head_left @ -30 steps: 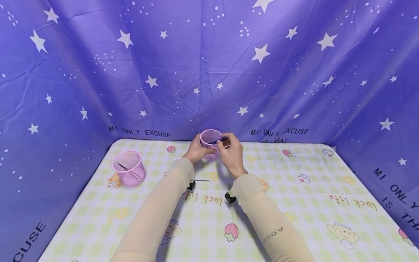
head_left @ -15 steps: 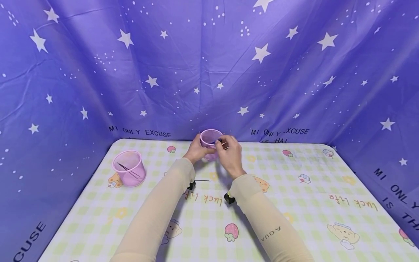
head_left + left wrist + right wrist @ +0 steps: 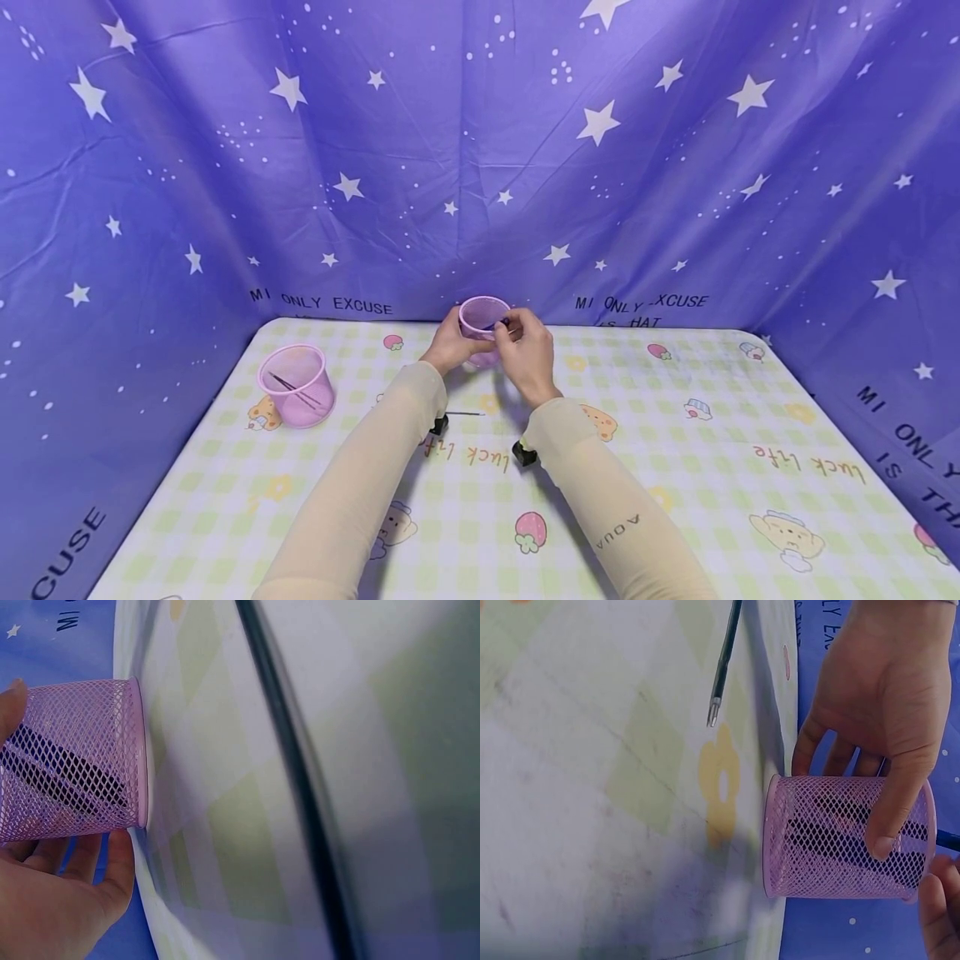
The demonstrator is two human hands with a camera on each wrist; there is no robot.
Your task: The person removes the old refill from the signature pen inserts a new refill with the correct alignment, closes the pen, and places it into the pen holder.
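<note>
My left hand point(image 3: 448, 343) grips a pink mesh pen cup point(image 3: 483, 315) at the back middle of the table, fingers round its far side and thumb across the front. Through the mesh point(image 3: 75, 712), long dark pens lean inside. My right hand point(image 3: 529, 354) is at the cup's right rim, its thumb and fingertips pinching the upper end of a dark blue pen point(image 3: 500, 323). In the right wrist view, a dark pen end point(image 3: 948, 841) sticks out past the rim beside the right fingertips point(image 3: 939, 907). A thin dark pen refill point(image 3: 465, 413) lies on the cloth below the hands.
Another pink mesh cup point(image 3: 306, 400) stands on the left, with thin dark sticks point(image 3: 294, 388) leaning in it. A checked tablecloth point(image 3: 712, 467) covers the table. A purple star-patterned curtain point(image 3: 465, 150) hangs close behind the table's back edge.
My right hand has shifted slightly left and the pen has sunk lower into the cup, so less of it shows above the rim. The left hand keeps its hold on the cup.
</note>
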